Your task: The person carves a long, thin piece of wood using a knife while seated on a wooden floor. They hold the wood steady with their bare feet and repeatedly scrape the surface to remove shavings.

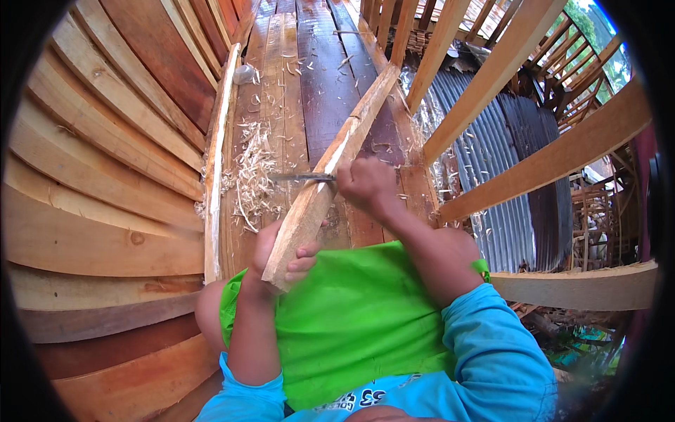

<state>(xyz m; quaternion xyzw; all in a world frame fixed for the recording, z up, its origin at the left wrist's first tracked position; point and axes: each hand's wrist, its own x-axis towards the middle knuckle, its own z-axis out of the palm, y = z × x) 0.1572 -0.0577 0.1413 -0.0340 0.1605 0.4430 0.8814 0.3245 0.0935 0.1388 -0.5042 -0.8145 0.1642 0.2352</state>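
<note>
A long squared piece of wood (309,207) slants away from my lap toward the railing at the far right. My left hand (263,249) is wrapped round its near end from below, fingers curling up on the right side. A closed fist, my right hand (367,184), grips a knife just right of the wood. The knife's blade (301,177) lies across the wood's upper face, its tip pointing left. Most of the handle is hidden in the fist. Pale curled shavings (254,169) are heaped on the floor left of the blade.
Wooden slats (105,218) form a wall on the left. A railing with upright posts (492,84) runs along the right, with corrugated metal sheets (492,169) beyond it. A small clear container (245,74) stands on the plank floor (316,91) at the far left.
</note>
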